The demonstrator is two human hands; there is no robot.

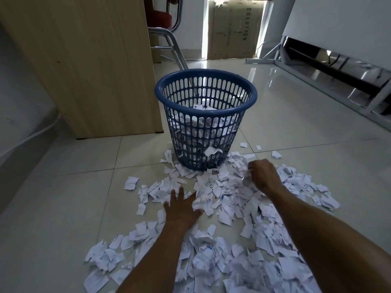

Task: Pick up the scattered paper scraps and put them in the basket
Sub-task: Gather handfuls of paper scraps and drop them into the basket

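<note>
A blue slotted plastic basket (pixel 249 102) stands upright on the tiled floor, partly filled with white paper. White torn paper scraps (pixel 228 210) lie thick on the floor in front of it and toward me. My left hand (pixel 182 206) lies flat, fingers spread, pressing on scraps left of the pile's middle. Just right of the basket's foot, my right hand (pixel 263 175) has its fingers curled into the scraps, gripping a bunch of them.
A wooden cabinet panel (pixel 88 66) stands left of the basket. A metal chair leg (pixel 175 47) and a cardboard box (pixel 234 28) are behind it. A metal frame (pixel 338 81) runs along the right. Bare tiles (pixel 63 197) lie at the left.
</note>
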